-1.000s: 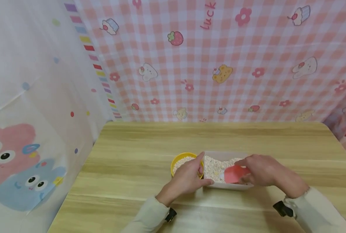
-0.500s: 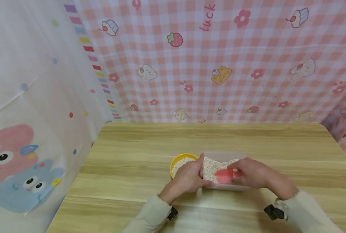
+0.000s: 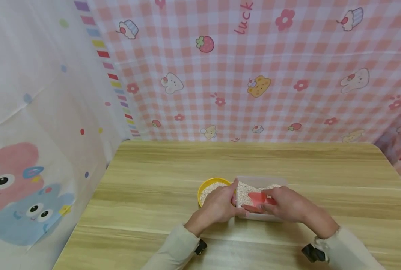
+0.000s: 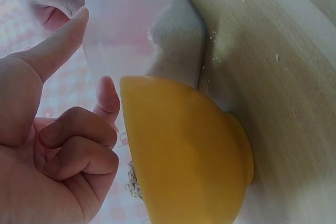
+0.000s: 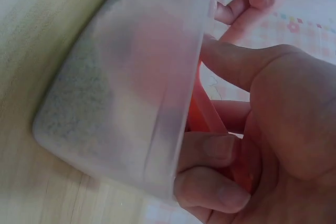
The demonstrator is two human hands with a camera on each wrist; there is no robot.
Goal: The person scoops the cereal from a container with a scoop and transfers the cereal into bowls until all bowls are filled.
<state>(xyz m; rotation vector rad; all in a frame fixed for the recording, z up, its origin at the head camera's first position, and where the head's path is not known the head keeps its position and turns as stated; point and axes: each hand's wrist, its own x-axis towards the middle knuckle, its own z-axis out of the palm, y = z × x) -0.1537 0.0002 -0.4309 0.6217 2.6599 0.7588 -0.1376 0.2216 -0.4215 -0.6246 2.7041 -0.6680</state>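
Observation:
Pale oat flakes (image 3: pixel 242 192) fill much of a translucent plastic container (image 3: pixel 263 181). My right hand (image 3: pixel 290 205) grips a red scoop (image 3: pixel 255 197), whose blade is down among the flakes near the container's left end. In the right wrist view the scoop shows red through the container's wall (image 5: pixel 121 72). My left hand (image 3: pixel 217 206) holds the container's left end, thumb and index finger spread along the rim, other fingers curled in. Right beside that hand stands a yellow bowl (image 4: pixel 184 150), also holding flakes, partly hidden by the hand in the head view.
The wood-grain table (image 3: pixel 173 161) extends around the container and bowl. A few stray flakes (image 4: pixel 215 45) lie on it by the container. Behind hangs a pink checked cloth (image 3: pixel 217 67), with a white printed cloth (image 3: pixel 52 112) at the left.
My right hand has moved left with the scoop, pushing its blade through the flakes towards the container's left end. My left hand stays at the rim, and the bowl keeps its place.

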